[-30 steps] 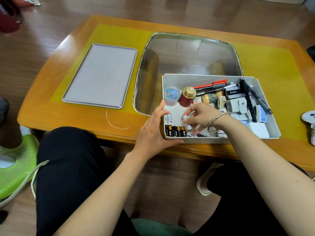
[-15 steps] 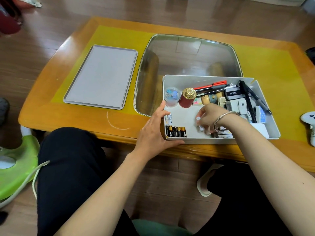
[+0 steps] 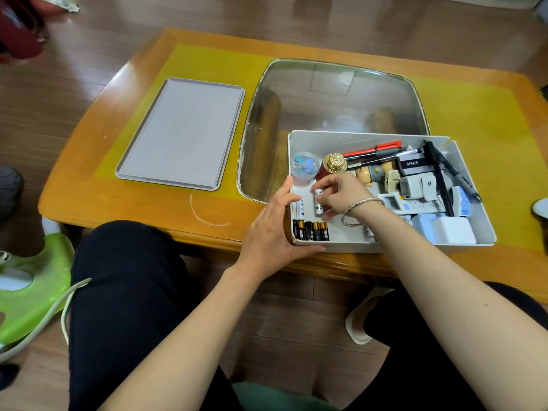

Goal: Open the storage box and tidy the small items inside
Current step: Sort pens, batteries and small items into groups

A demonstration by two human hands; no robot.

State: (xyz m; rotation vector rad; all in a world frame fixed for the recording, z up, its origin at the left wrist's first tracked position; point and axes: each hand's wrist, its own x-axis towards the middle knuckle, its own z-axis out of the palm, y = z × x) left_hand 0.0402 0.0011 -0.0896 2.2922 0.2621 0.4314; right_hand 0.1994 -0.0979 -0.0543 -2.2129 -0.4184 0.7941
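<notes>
Black trousers fill the near edge of the view, with both bare forearms reaching forward over them to the desk (image 3: 89, 185). The left hand (image 3: 269, 229) cups the near left corner of the white storage box (image 3: 385, 247), thumb along the near wall and fingers curled over the left rim. The box stands open at the near edge of the desk, partly over a glass inset (image 3: 335, 96). Inside it, the right hand (image 3: 341, 195), a silver bracelet (image 3: 360, 207) on its wrist, pinches a white battery (image 3: 318, 201) between thumb and fingertips, above the box floor near the left wall. In the near left corner a row of black and gold batteries (image 3: 311, 231) lies side by side, with more white batteries (image 3: 297, 207) just behind them against the wall. A white block (image 3: 450, 231) sits in the near right corner. Farther in stand a small clear tub (image 3: 304, 170) and a red bottle with a gold cap (image 3: 333, 167), and along the far wall lie red and black pens (image 3: 376, 149). The right part is crowded with small gadgets I cannot tell apart. The grey lid (image 3: 181, 132) lies flat on the desk, well to the left of the box.
</notes>
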